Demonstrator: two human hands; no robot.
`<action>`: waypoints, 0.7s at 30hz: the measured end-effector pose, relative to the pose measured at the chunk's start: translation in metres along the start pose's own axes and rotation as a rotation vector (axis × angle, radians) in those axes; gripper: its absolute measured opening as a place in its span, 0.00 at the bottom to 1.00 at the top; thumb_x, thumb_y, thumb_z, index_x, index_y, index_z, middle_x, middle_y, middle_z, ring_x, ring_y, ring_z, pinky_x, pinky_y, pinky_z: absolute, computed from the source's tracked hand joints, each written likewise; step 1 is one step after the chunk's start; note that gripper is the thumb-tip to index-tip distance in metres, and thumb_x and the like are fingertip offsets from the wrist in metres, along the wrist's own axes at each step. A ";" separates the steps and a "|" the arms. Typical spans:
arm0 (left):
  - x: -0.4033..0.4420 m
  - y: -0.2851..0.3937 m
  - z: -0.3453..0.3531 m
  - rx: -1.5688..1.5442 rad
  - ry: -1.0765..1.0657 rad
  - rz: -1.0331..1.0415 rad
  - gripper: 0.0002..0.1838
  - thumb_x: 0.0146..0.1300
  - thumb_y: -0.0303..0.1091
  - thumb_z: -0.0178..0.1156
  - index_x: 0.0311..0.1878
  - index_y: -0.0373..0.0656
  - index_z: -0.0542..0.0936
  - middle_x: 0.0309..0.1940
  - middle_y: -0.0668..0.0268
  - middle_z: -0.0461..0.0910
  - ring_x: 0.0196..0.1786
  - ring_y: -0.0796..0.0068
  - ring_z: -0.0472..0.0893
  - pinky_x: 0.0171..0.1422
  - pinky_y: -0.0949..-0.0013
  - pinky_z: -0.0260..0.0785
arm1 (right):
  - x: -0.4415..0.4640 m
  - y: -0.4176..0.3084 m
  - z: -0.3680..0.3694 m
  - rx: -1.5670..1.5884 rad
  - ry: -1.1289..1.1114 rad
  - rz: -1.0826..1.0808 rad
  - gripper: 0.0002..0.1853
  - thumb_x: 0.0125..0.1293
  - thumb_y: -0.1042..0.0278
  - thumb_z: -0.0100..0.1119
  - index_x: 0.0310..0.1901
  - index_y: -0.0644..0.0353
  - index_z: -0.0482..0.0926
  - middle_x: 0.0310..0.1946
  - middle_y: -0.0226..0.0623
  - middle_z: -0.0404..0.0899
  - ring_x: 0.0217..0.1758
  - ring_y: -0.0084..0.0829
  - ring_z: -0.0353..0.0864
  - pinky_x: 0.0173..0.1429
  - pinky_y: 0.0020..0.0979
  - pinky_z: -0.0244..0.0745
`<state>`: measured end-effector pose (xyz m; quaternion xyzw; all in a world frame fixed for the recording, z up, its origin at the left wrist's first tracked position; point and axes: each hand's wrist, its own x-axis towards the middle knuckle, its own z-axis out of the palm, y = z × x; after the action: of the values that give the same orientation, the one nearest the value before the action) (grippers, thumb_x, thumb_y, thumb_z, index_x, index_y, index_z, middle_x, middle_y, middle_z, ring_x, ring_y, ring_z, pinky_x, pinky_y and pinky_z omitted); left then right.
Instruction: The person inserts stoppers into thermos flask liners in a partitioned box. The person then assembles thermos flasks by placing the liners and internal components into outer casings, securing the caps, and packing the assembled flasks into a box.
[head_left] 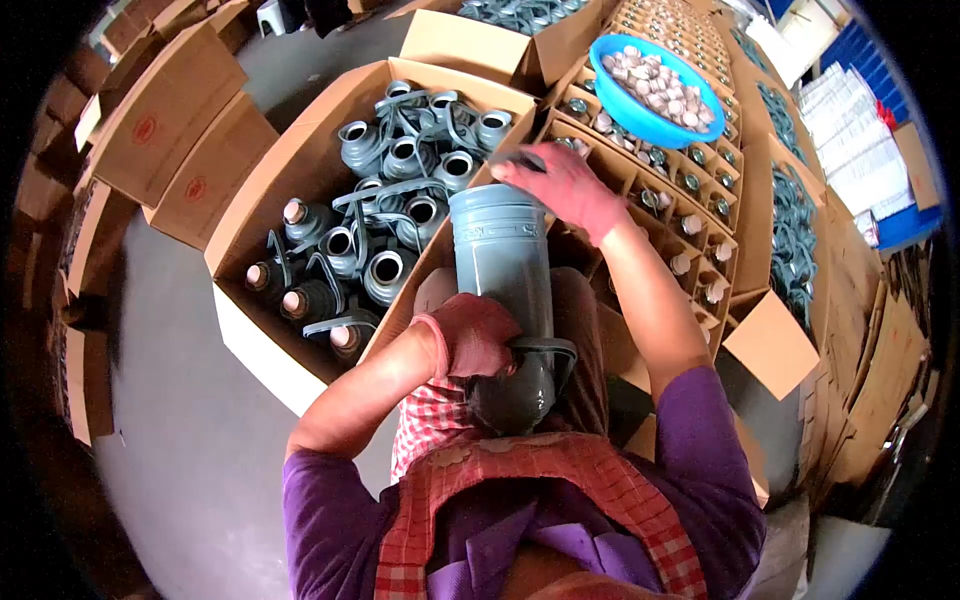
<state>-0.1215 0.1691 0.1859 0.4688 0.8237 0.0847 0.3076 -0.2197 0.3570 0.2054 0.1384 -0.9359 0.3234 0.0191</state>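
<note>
Flask, left hand gripping it, right hand at far end

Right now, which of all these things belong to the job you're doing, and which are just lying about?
Probably part of the job:
grey flask, gripped by the left hand, with the right hand near its top
open carton of similar flasks
blue basin of small round pieces

Apparently just lying about:
printed cartons at left
white stacks at right
flattened cardboard

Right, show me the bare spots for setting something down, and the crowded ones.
Bare: the grey floor left of the flask box, running up between it and the stacked cartons. Crowded: that box, packed with flasks, and the basin, heaped with small pieces.
</note>
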 end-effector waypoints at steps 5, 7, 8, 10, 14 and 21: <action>0.001 0.000 -0.002 -0.318 0.312 0.293 0.14 0.56 0.42 0.58 0.35 0.40 0.83 0.33 0.54 0.82 0.40 0.56 0.82 0.46 0.59 0.74 | 0.006 0.005 0.034 -0.207 -0.260 0.055 0.29 0.59 0.33 0.52 0.48 0.50 0.81 0.42 0.49 0.81 0.49 0.47 0.79 0.53 0.40 0.73; -0.004 -0.073 0.009 -0.641 0.518 0.387 0.13 0.60 0.38 0.55 0.37 0.38 0.82 0.34 0.57 0.83 0.39 0.60 0.83 0.47 0.61 0.74 | -0.019 0.005 0.024 -0.015 -0.013 -0.085 0.24 0.58 0.39 0.57 0.40 0.53 0.83 0.34 0.46 0.82 0.41 0.45 0.81 0.47 0.39 0.75; 0.004 -0.092 0.007 -0.600 0.747 0.256 0.15 0.63 0.39 0.53 0.42 0.38 0.81 0.38 0.57 0.83 0.41 0.62 0.82 0.49 0.60 0.73 | -0.029 0.003 0.014 0.140 0.099 -0.155 0.25 0.57 0.39 0.59 0.35 0.57 0.83 0.29 0.47 0.81 0.37 0.44 0.82 0.43 0.38 0.75; 0.018 -0.108 -0.003 -0.317 1.316 -0.175 0.23 0.70 0.46 0.46 0.55 0.38 0.76 0.48 0.56 0.81 0.49 0.64 0.80 0.56 0.60 0.70 | -0.040 0.001 0.003 0.435 0.114 -0.263 0.22 0.55 0.43 0.63 0.35 0.56 0.84 0.29 0.45 0.82 0.37 0.44 0.82 0.43 0.37 0.75; 0.110 -0.139 -0.006 -1.844 0.831 0.500 0.43 0.66 0.68 0.32 0.72 0.42 0.56 0.71 0.56 0.57 0.73 0.60 0.56 0.75 0.56 0.43 | -0.032 0.025 0.011 0.656 0.069 -0.452 0.22 0.57 0.52 0.60 0.43 0.65 0.82 0.37 0.46 0.82 0.41 0.37 0.83 0.47 0.32 0.75; 0.038 -0.096 -0.071 -1.338 1.071 1.055 0.44 0.59 0.66 0.53 0.73 0.51 0.55 0.75 0.57 0.45 0.76 0.56 0.46 0.77 0.51 0.37 | -0.031 0.124 0.067 1.031 0.174 0.064 0.31 0.68 0.45 0.50 0.60 0.65 0.70 0.52 0.41 0.78 0.50 0.29 0.78 0.58 0.30 0.71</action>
<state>-0.2463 0.1584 0.1848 0.4047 0.3240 0.8549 0.0201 -0.2197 0.4166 0.0743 0.0737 -0.6537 0.7529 0.0163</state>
